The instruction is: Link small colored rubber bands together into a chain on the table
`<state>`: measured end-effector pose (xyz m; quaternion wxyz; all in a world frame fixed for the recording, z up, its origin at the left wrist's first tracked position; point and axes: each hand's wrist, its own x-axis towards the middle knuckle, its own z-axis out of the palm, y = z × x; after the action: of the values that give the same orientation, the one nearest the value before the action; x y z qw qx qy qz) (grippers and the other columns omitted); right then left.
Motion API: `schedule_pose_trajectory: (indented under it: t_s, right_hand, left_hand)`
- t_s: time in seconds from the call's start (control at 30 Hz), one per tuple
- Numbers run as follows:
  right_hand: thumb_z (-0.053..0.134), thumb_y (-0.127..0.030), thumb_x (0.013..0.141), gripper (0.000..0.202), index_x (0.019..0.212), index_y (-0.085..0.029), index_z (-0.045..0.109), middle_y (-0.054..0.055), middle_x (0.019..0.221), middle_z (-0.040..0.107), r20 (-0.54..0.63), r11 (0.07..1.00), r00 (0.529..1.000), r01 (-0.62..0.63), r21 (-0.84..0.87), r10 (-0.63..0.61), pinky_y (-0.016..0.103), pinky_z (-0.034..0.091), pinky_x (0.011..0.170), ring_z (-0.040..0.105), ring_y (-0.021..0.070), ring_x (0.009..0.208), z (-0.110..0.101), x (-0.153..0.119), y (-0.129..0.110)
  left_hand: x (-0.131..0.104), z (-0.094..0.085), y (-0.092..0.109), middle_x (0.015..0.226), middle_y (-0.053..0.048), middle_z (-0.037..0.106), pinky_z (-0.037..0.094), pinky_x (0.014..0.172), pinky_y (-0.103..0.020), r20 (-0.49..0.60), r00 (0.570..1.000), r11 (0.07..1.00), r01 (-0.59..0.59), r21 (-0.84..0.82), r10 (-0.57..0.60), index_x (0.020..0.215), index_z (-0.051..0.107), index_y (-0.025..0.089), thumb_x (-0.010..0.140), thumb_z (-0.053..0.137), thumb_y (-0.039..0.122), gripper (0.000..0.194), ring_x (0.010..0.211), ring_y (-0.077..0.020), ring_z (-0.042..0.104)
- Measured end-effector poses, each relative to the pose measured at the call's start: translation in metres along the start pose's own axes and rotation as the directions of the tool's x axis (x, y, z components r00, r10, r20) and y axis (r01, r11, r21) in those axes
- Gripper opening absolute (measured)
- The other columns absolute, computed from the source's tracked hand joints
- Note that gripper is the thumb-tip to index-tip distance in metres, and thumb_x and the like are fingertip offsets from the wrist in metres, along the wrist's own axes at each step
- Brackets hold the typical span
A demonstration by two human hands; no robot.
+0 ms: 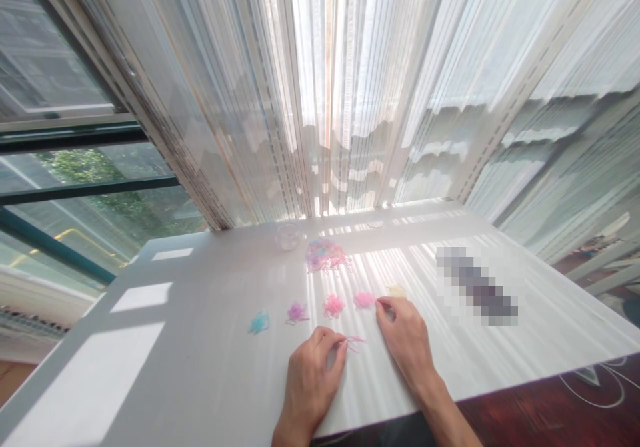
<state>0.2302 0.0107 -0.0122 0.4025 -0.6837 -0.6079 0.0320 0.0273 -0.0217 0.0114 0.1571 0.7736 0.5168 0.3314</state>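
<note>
My left hand is closed in a pinch on a few thin pink rubber bands, whose loops stick out to the right of the fingertips. My right hand pinches at the right edge of a pink pile of rubber bands; whatever is between its fingertips is too small to make out. Leftward in a row lie a deeper pink pile, a purple pile and a turquoise pile. A pale yellow pile shows just behind my right hand. Farther back sits a larger heap of mixed colours.
A clear round container stands on the white table near its far edge, with a flat clear piece farther right. A blurred-out dark object lies at right. Sheer curtains hang behind the table.
</note>
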Motion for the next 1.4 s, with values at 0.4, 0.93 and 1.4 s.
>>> schedule_pose_trajectory:
  t_s: [0.4, 0.93, 1.4]
  right_hand:
    - [0.048, -0.040, 0.103, 0.033, 0.089, -0.020, 0.070, 0.007, 0.082, 0.072, -0.076, 0.992, 0.996, 0.064, 0.113, -0.056, 0.036, 0.051, 0.069, 0.062, 0.0213, 0.067, -0.009, 0.001, -0.010]
    - [0.049, -0.025, 0.102, 0.024, 0.089, -0.021, 0.070, 0.005, 0.080, 0.068, 0.167, 0.942, 0.929, 0.315, 0.118, -0.331, 0.033, 0.051, 0.069, 0.064, 0.0215, 0.075, 0.024, 0.011, -0.051]
    - [0.052, -0.030, 0.102, 0.021, 0.100, -0.021, 0.071, 0.007, 0.090, 0.070, 0.138, 0.945, 0.954, 0.228, 0.234, -0.265, 0.033, 0.057, 0.073, 0.068, 0.0224, 0.081, -0.015, -0.017, -0.028]
  left_hand:
    - [-0.002, 0.001, 0.000, 0.088, 0.002, 0.072, 0.052, 0.069, -0.024, 0.004, 1.000, 1.000, -0.009, -0.002, 0.009, 0.094, 0.070, 0.026, 0.099, 0.054, 0.023, 0.017, 0.073, -0.0151, 0.071]
    - [-0.002, 0.001, 0.002, 0.084, 0.001, 0.070, 0.053, 0.067, -0.026, -0.007, 1.000, 1.000, -0.003, -0.010, 0.003, 0.089, 0.070, 0.025, 0.096, 0.056, 0.018, 0.017, 0.071, -0.0169, 0.070]
    - [0.000, 0.007, -0.003, 0.146, -0.009, 0.062, 0.062, 0.096, -0.036, -0.068, 0.996, 0.991, -0.051, 0.123, 0.060, 0.140, 0.056, 0.024, 0.097, 0.052, 0.017, 0.044, 0.121, -0.0243, 0.069]
